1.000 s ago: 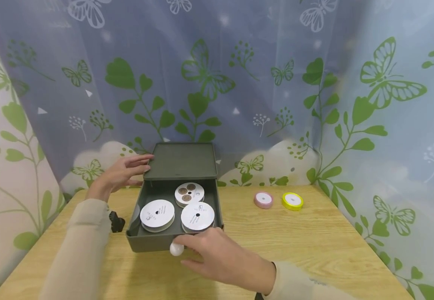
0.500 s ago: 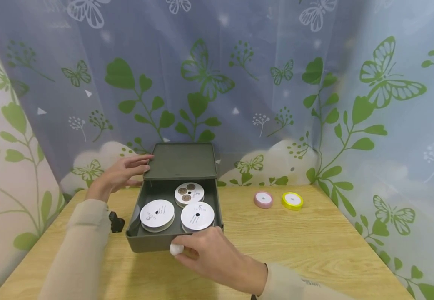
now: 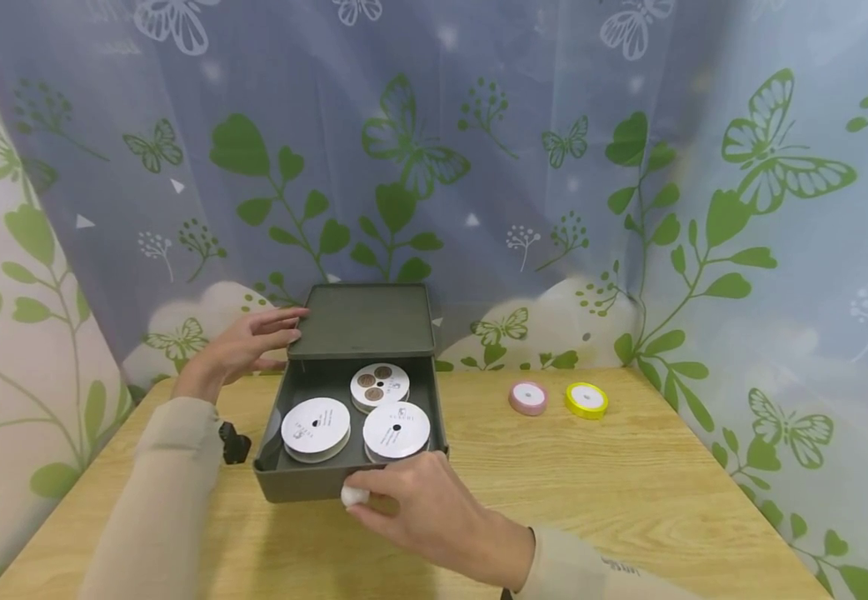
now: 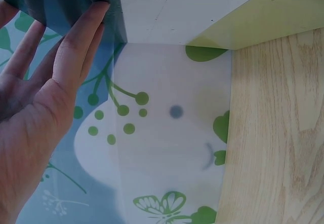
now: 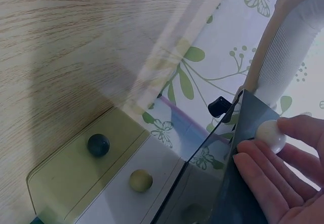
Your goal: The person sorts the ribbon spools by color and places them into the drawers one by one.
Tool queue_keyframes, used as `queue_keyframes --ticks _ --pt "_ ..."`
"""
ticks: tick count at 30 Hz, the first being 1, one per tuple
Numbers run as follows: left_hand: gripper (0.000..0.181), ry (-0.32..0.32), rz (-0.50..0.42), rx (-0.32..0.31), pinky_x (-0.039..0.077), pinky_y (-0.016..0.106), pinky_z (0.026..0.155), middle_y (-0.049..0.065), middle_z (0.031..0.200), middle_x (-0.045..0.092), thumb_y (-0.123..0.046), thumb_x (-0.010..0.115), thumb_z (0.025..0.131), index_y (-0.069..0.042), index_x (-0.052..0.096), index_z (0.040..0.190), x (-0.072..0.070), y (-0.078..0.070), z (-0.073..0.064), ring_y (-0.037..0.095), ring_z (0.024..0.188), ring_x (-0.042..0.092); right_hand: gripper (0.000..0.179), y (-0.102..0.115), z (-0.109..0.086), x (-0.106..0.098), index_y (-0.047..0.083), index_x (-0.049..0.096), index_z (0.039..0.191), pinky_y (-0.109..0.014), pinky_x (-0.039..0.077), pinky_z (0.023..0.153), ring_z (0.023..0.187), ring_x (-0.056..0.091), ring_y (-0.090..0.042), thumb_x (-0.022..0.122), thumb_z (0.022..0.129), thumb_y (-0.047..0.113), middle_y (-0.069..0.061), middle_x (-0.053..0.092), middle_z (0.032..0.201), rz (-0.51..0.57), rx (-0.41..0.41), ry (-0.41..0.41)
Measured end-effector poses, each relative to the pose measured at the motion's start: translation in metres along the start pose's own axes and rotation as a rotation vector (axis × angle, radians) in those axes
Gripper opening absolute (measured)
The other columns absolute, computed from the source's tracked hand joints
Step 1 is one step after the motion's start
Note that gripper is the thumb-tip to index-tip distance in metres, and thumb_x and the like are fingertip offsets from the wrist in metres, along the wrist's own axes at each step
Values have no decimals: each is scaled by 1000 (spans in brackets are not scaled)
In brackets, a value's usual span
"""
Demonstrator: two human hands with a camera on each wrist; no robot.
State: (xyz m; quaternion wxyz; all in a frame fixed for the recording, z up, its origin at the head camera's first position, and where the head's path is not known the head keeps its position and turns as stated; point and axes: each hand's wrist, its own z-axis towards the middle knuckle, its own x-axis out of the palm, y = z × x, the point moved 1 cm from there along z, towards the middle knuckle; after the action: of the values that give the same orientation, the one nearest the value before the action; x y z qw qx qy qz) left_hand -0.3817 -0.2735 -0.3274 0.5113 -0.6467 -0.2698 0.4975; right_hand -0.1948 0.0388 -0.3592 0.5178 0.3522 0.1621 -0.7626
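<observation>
A dark green drawer (image 3: 314, 483) stands pulled out of a small drawer cabinet (image 3: 362, 321). Three white-faced ribbon spools lie in it: a left one (image 3: 316, 427), a right one (image 3: 396, 430) and a rear one (image 3: 379, 387) with brown spots. My right hand (image 3: 434, 510) pinches the white round knob (image 5: 271, 136) on the drawer front between thumb and fingers. My left hand (image 3: 235, 346) rests with extended fingertips against the cabinet's left side; in the left wrist view its fingers (image 4: 76, 57) touch the dark green upper part.
A pink spool (image 3: 527, 398) and a yellow spool (image 3: 586, 400) lie on the wooden table (image 3: 599, 500) to the right. In the right wrist view, lower drawer fronts carry a yellowish knob (image 5: 140, 181) and a dark knob (image 5: 98, 145). A patterned curtain (image 3: 509, 208) hangs behind.
My right thumb has come up to the knob and the hand has shifted slightly left, now pinching it. The drawer, spools and left hand have not visibly moved.
</observation>
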Motion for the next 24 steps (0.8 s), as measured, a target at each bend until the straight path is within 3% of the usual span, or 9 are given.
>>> queue_keyframes --ticks 16,24 --pt "66 11 -20 2 50 50 112 19 172 18 -28 58 107 -11 29 164 3 2 4 42 156 25 11 -2 2 -1 19 80 89 -4 47 60 66 68 6 87 81 16 14 76 74 -71 5 -46" --pt "67 4 -21 13 44 58 116 20 172 17 -28 57 108 -10 27 164 2 0 0 43 156 24 7 -3 10 1 18 81 88 -1 41 59 62 63 6 84 83 16 13 75 74 -51 45 -30"
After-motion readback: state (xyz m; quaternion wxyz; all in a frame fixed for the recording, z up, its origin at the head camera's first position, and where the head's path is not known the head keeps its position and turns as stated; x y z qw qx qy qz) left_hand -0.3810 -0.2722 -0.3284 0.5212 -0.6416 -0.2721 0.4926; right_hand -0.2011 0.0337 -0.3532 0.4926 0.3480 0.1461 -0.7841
